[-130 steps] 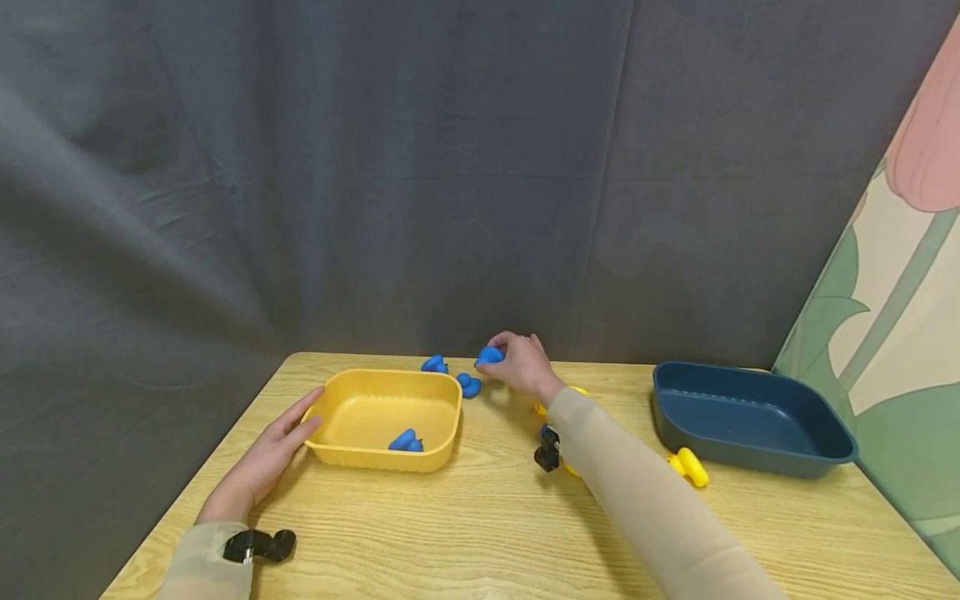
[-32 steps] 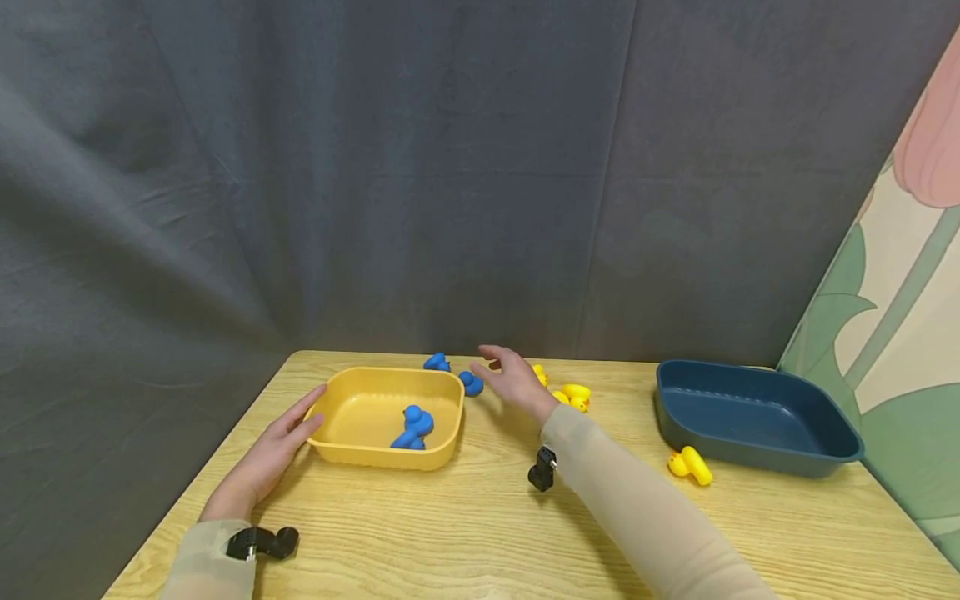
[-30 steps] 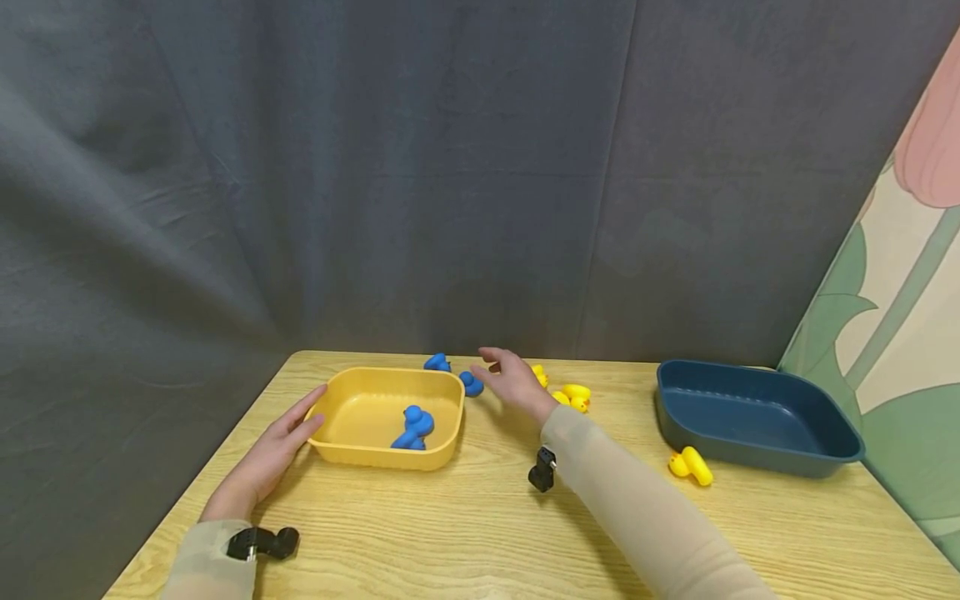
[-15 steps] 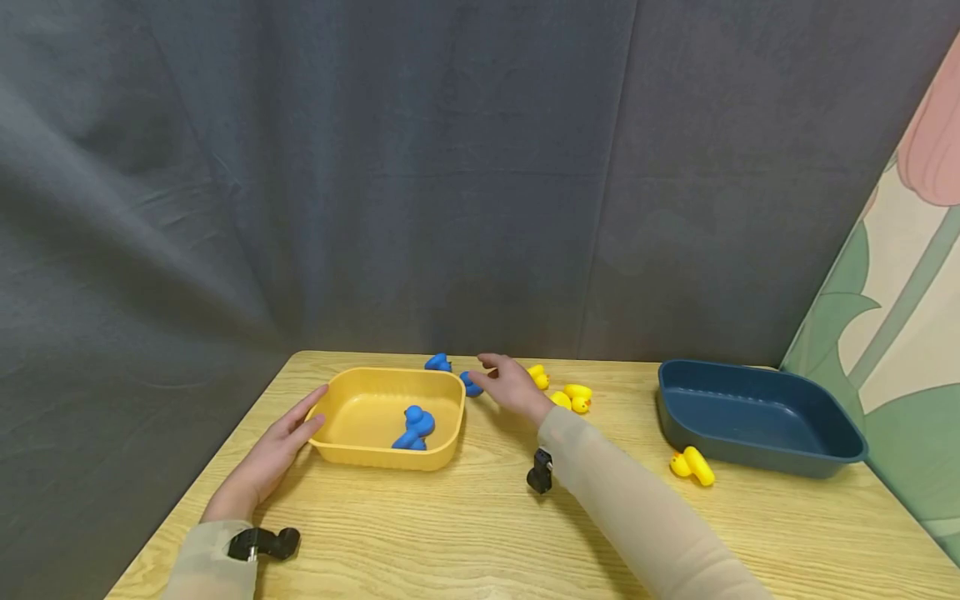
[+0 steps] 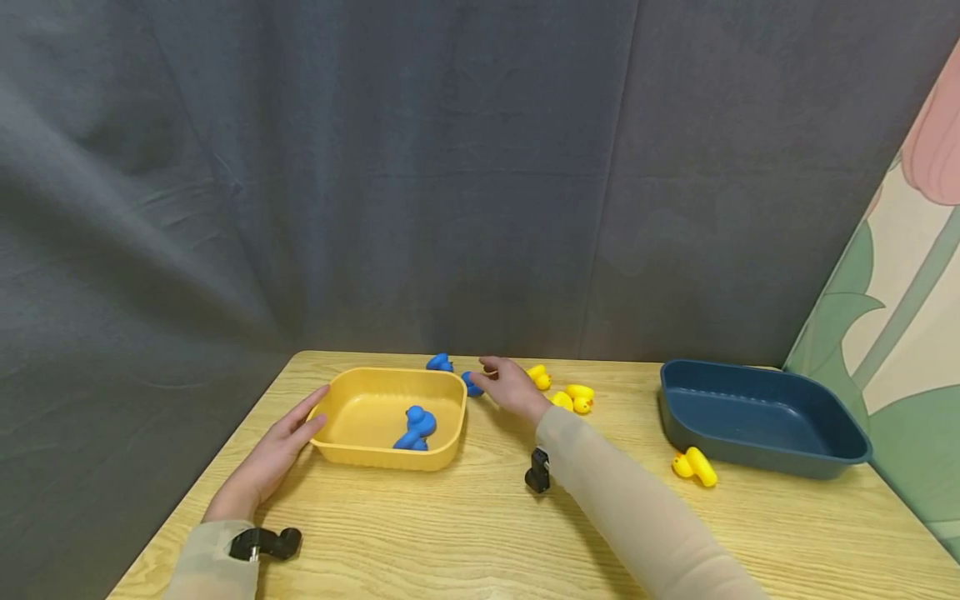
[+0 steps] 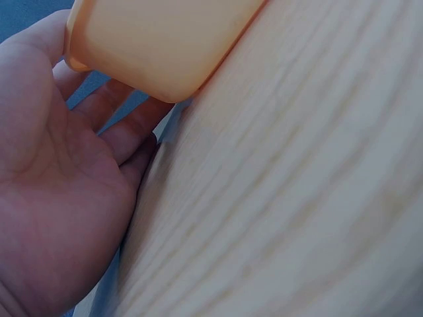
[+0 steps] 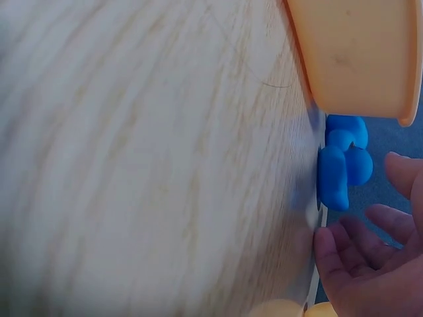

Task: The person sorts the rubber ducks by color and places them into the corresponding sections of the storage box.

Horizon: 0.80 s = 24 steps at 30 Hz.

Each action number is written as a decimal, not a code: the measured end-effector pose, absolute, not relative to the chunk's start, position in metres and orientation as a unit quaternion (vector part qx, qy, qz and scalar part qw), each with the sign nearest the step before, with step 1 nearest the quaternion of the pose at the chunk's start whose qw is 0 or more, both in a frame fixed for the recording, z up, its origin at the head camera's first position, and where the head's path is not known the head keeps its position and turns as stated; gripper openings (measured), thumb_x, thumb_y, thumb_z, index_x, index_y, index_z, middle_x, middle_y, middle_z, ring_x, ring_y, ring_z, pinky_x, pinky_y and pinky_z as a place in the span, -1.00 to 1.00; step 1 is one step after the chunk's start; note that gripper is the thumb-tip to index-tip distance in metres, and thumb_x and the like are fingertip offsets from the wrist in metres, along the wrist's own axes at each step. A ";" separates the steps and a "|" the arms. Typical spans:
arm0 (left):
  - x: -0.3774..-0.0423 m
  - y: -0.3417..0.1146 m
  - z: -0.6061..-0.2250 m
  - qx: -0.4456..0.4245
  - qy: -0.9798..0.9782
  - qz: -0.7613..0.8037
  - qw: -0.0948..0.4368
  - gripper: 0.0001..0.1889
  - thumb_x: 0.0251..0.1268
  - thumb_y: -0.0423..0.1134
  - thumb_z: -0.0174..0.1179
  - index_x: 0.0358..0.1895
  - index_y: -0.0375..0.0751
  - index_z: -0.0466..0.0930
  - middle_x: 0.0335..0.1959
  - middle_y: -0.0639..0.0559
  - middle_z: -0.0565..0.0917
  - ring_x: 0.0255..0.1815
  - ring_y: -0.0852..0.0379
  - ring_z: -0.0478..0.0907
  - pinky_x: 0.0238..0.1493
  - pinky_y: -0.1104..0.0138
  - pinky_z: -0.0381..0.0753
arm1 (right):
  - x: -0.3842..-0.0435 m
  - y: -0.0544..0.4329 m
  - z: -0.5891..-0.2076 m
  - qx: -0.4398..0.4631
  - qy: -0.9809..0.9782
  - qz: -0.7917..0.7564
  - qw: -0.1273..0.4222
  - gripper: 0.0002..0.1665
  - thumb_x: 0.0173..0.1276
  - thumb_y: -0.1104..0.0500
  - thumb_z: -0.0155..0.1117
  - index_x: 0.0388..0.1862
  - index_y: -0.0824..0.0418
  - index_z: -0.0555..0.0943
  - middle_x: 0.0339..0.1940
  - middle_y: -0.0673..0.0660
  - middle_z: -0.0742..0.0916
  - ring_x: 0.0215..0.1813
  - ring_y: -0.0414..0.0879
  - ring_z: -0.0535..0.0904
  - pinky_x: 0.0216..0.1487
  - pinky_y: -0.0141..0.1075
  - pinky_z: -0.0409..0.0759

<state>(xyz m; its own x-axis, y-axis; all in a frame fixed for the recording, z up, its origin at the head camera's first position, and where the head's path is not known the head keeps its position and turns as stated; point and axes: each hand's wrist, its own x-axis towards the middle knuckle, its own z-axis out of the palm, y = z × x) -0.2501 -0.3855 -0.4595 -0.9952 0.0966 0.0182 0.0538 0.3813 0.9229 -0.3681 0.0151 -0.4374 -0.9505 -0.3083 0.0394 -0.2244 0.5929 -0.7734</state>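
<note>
My left hand (image 5: 273,454) holds the left side of a yellow plastic tub (image 5: 356,417), thumb at the rim; in the left wrist view its fingers touch the outer wall. Two blue rubber ducks (image 5: 421,422) lie in the tub. My right hand (image 5: 513,389) hovers just right of another blue rubber duck (image 5: 470,384) on the table, partly covering it in the head view. In the right wrist view the thumb and fingers are spread, apart from that duck (image 7: 334,178). One more blue rubber duck (image 5: 440,362) sits behind the tub.
Several yellow rubber ducks (image 5: 580,392) lie right of my right hand. A dark blue tub (image 5: 780,458) stands at the right, with a yellow duck (image 5: 701,467) by its front left corner. A grey curtain (image 5: 480,183) hangs behind the wooden table (image 5: 420,533).
Earlier my right hand pinched a blue duck over the table; a second blue duck now lies in the yellow tub. Lately the right hand has dipped slightly towards the nearby duck. Left hand unchanged.
</note>
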 end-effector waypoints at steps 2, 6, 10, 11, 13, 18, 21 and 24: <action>-0.250 -0.386 -0.460 0.044 0.831 0.555 0.018 -0.27 0.84 -0.03 0.07 0.85 -0.05 0.01 0.85 -0.19 -0.10 0.83 -0.32 -0.32 0.73 -0.31 -0.27 | -0.369 0.014 -0.438 -0.150 0.891 -0.426 0.052 -0.24 0.75 -0.07 0.27 0.71 0.30 0.40 0.57 0.34 0.58 0.48 0.23 0.58 0.49 0.09 0.59; -0.250 -0.387 -0.460 0.045 0.830 0.555 0.017 -0.27 0.84 -0.02 0.07 0.85 -0.04 0.02 0.86 -0.18 -0.10 0.83 -0.31 -0.33 0.73 -0.32 -0.28 | -0.370 0.012 -0.440 -0.154 0.893 -0.420 0.053 -0.23 0.75 -0.10 0.25 0.70 0.31 0.41 0.55 0.33 0.60 0.49 0.23 0.58 0.51 0.09 0.57; -0.251 -0.387 -0.460 0.047 0.831 0.554 0.017 -0.27 0.84 -0.03 0.06 0.85 -0.03 0.01 0.86 -0.18 -0.11 0.83 -0.31 -0.33 0.72 -0.33 -0.29 | -0.372 0.011 -0.441 -0.155 0.896 -0.412 0.056 -0.23 0.75 -0.12 0.25 0.69 0.31 0.41 0.51 0.33 0.63 0.49 0.22 0.57 0.52 0.08 0.55; -0.251 -0.387 -0.460 0.048 0.831 0.554 0.017 -0.27 0.84 -0.03 0.06 0.85 -0.03 0.01 0.86 -0.18 -0.11 0.83 -0.31 -0.34 0.72 -0.33 -0.29 | -0.372 0.011 -0.442 -0.155 0.898 -0.409 0.056 -0.23 0.75 -0.12 0.25 0.69 0.32 0.42 0.50 0.33 0.64 0.49 0.22 0.58 0.52 0.08 0.55; -0.251 -0.387 -0.460 0.047 0.831 0.554 0.016 -0.28 0.84 -0.03 0.06 0.85 -0.03 0.02 0.86 -0.17 -0.10 0.84 -0.30 -0.33 0.73 -0.32 -0.28 | -0.373 0.011 -0.442 -0.152 0.900 -0.404 0.056 -0.22 0.75 -0.13 0.24 0.69 0.31 0.42 0.49 0.32 0.64 0.49 0.22 0.58 0.53 0.08 0.54; -0.251 -0.387 -0.460 0.048 0.831 0.555 0.016 -0.28 0.84 -0.03 0.06 0.85 -0.03 0.02 0.86 -0.18 -0.10 0.83 -0.30 -0.32 0.73 -0.32 -0.28 | -0.372 0.009 -0.440 -0.149 0.905 -0.394 0.056 -0.22 0.77 -0.15 0.21 0.69 0.32 0.42 0.48 0.32 0.66 0.49 0.21 0.58 0.52 0.08 0.55; -0.252 -0.387 -0.460 0.049 0.829 0.556 0.015 -0.28 0.84 -0.04 0.06 0.85 -0.04 0.02 0.86 -0.18 -0.10 0.83 -0.30 -0.32 0.73 -0.31 -0.28 | -0.371 0.009 -0.439 -0.152 0.906 -0.391 0.057 -0.24 0.79 -0.14 0.19 0.68 0.34 0.42 0.47 0.32 0.66 0.48 0.21 0.59 0.51 0.08 0.55; -0.252 -0.387 -0.460 0.049 0.829 0.557 0.014 -0.28 0.84 -0.04 0.06 0.85 -0.05 0.02 0.86 -0.19 -0.10 0.83 -0.30 -0.32 0.73 -0.31 -0.29 | -0.370 0.009 -0.437 -0.151 0.907 -0.388 0.056 -0.25 0.79 -0.13 0.18 0.67 0.35 0.43 0.47 0.32 0.66 0.48 0.20 0.59 0.52 0.08 0.54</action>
<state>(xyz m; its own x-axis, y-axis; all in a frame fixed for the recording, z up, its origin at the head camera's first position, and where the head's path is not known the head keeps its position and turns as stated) -0.2517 -0.3866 -0.4599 -0.9948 0.0969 0.0315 0.0657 0.3745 0.9249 -0.3698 0.0091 -0.4370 -0.9481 -0.3175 0.0154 -0.2303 0.6526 -0.7218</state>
